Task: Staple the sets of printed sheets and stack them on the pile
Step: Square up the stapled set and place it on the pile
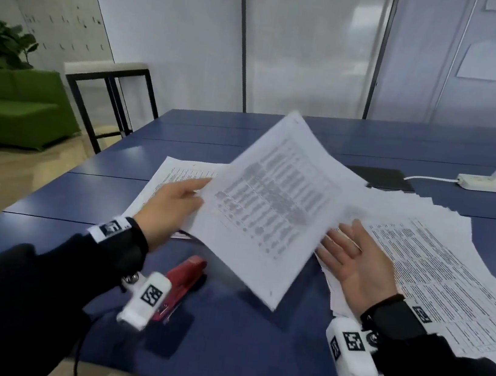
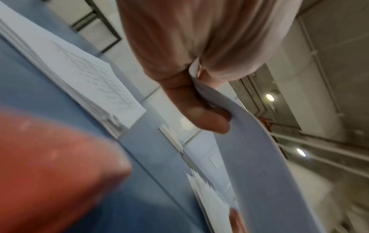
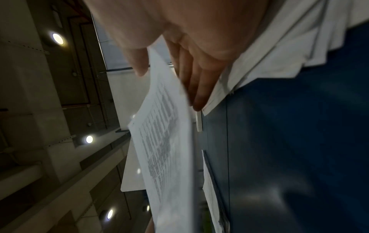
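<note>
The left hand (image 1: 170,209) pinches a lifted set of white printed sheets (image 1: 270,203) while the right hand (image 1: 357,263) lies open-palmed, so likely stacking it on the left-side white paper pile (image 1: 175,174) comes next.

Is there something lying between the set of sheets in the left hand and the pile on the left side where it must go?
Nothing visible blocks it. The left hand holds the set of sheets in the air beside the pile, whose top is bare. The red stapler lies nearer the person, out of the way.

Stapler (image 1: 182,287) lies between two paper piles (image 1: 440,262).
</note>
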Motion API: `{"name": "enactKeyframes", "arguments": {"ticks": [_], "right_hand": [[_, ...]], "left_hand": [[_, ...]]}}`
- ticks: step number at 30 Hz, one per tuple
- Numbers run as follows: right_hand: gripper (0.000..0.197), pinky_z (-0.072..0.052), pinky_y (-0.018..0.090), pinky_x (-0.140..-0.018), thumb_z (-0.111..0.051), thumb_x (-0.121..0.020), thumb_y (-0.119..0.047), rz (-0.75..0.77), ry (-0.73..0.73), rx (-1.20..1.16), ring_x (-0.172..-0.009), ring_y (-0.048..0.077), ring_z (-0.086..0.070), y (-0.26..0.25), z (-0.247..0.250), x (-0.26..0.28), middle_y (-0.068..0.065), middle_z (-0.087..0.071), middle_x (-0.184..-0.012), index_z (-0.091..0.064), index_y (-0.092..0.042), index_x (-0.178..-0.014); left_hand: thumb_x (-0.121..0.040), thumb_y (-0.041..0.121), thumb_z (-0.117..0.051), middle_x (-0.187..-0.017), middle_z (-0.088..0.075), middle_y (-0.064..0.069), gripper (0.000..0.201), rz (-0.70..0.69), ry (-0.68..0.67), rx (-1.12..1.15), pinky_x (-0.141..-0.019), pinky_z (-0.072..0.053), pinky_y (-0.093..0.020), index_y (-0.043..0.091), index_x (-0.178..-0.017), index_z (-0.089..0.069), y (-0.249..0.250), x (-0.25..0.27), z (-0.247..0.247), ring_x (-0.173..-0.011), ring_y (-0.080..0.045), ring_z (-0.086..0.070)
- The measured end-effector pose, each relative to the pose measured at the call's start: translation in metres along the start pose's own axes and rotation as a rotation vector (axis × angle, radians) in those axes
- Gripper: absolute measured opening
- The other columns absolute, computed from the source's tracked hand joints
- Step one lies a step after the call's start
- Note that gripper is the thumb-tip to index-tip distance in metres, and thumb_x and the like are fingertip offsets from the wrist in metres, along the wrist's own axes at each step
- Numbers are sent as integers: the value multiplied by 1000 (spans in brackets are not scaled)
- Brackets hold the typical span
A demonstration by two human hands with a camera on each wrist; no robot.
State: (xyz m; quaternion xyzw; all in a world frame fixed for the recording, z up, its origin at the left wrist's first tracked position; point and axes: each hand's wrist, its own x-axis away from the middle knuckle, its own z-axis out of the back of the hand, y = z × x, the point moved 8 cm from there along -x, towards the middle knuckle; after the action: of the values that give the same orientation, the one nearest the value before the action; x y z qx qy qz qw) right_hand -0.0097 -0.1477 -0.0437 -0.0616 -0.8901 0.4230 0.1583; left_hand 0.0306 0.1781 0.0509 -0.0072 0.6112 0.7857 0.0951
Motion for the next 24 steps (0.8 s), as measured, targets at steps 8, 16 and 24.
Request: {"name": "enactKeyframes", "arguments": {"ticks": [8,16,24], "right_hand": [[34,-61,50,-89,-64,-100,-29,60,-29,176,-105,33,-75,2,-3,3,20,-75,-112,-64,-4,-124],[33,-60,50,-88,-63,-101,-29,88,-36,245,-102,34,-75,3,-2,-1,23,-74,-112,-67,-4,-122],[32,-60,51,-88,-63,-101,-26,82,-44,241,-99,33,-75,5,-2,-2,24,-73,-113,-67,-2,-122]], "left_hand": [[-101,-10,-41,-121,-70,-9,46,180,338,81,-45,-58,-25,10,-135,-65,-41,-51,143,-81,-21,-67],[-101,-10,-39,-115,-64,-14,41,334,424,25,-42,-56,-25,4,-130,-65,-117,-52,172,-77,-24,-61],[-97,-12,-40,-108,-67,-16,45,375,439,-110,-41,-58,-34,5,-126,-69,-142,-49,174,-57,-30,-65]]}}
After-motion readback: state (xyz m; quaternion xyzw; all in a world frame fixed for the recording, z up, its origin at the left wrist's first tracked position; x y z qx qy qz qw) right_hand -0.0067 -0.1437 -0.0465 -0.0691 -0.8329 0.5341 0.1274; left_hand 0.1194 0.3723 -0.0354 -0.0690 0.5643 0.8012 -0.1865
